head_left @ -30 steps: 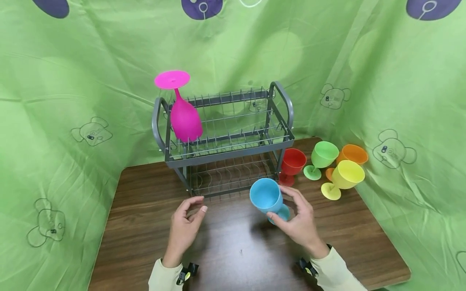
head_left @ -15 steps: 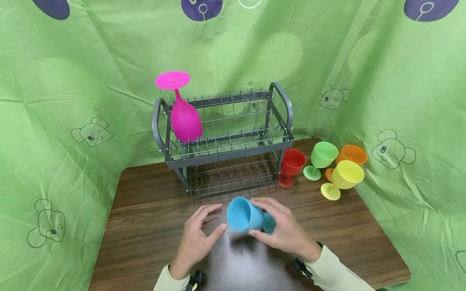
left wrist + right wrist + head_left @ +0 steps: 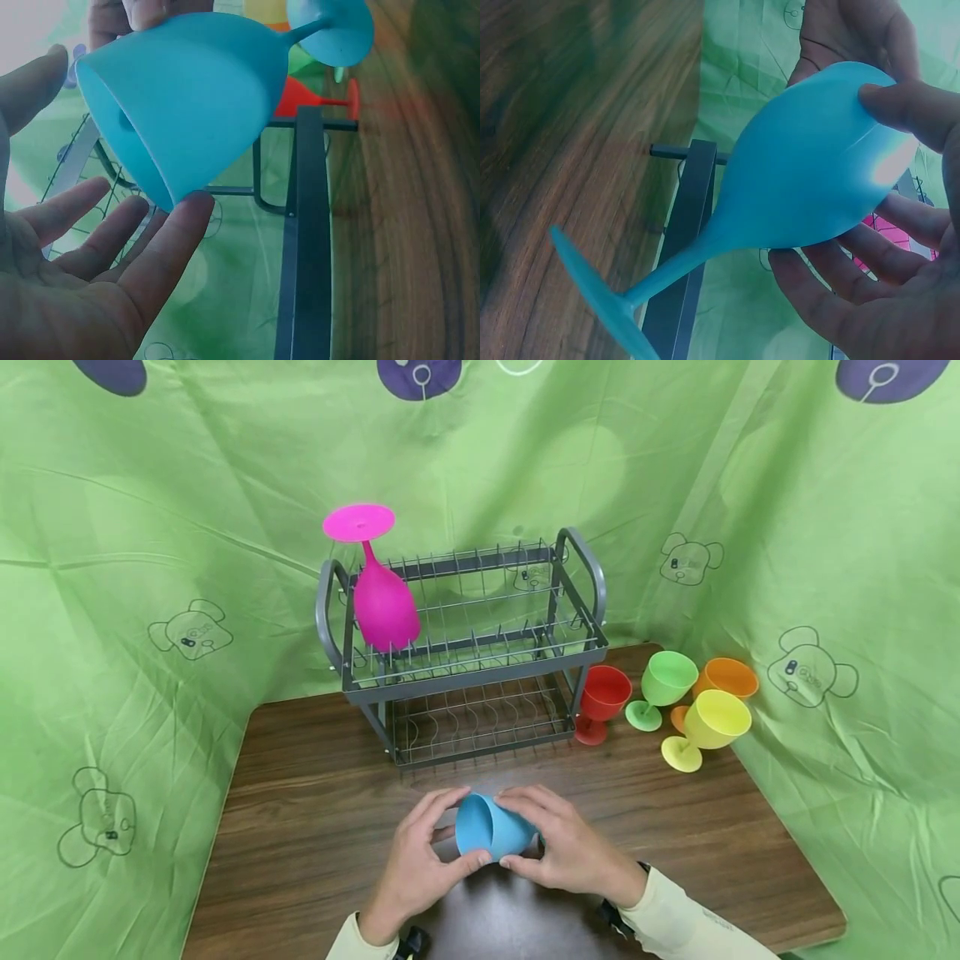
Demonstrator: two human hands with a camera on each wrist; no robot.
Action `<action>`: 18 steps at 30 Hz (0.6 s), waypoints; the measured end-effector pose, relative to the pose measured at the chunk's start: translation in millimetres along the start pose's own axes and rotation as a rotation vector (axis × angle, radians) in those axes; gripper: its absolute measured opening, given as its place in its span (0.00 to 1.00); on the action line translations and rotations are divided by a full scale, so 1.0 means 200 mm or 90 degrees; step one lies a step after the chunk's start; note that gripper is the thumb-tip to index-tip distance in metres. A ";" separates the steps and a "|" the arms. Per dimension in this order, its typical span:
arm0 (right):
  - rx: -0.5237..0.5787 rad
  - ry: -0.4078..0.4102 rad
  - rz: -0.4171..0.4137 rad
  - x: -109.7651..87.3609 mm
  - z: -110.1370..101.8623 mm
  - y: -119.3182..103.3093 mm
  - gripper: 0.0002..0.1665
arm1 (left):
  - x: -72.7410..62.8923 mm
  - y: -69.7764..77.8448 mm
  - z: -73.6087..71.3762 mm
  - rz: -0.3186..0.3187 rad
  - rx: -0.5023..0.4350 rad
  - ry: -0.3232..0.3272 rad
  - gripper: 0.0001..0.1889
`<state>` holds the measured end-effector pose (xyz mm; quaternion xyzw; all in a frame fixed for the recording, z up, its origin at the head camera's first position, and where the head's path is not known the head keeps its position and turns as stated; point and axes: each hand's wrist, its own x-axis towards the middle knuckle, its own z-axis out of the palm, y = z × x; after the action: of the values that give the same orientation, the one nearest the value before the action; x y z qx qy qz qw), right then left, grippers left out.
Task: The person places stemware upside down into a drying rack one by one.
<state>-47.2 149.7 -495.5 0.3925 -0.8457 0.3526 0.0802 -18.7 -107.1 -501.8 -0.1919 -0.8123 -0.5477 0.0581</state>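
Note:
A blue goblet lies tipped on its side above the table's front middle, its mouth facing left. My right hand holds it by the bowl. In the right wrist view the thumb is on one side and the fingers on the other, while the stem and foot stick out free. My left hand is at the mouth with spread fingers. One of its fingertips meets the rim, and its thumb stands a little off in the left wrist view.
Behind the hands stands a grey two-tier dish rack, with a pink goblet upside down at its top left. Right of it are a red goblet, a green goblet, an orange goblet and a yellow goblet.
My right hand has brought the blue goblet left and toward me, tipping its mouth leftward. The left hand has come right and forward to meet the rim.

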 end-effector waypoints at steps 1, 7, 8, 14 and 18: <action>-0.008 -0.004 -0.007 0.00 0.00 0.00 0.45 | 0.00 0.00 0.00 -0.007 0.005 -0.003 0.40; -0.032 -0.025 -0.022 0.01 0.01 0.00 0.43 | -0.01 -0.02 0.01 -0.037 0.013 -0.030 0.39; -0.032 -0.028 -0.021 0.01 0.01 0.00 0.43 | -0.01 -0.02 0.01 -0.041 0.015 -0.035 0.39; -0.034 -0.026 -0.039 0.02 0.02 0.01 0.43 | -0.01 -0.02 0.01 -0.043 0.031 -0.044 0.37; -0.048 -0.025 -0.037 0.02 0.02 0.01 0.43 | -0.01 -0.03 0.02 -0.042 0.041 -0.036 0.36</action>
<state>-50.5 146.2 -498.4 0.4203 -0.8480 0.3103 0.0888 -18.9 -106.4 -509.4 -0.1785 -0.8365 -0.5175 0.0230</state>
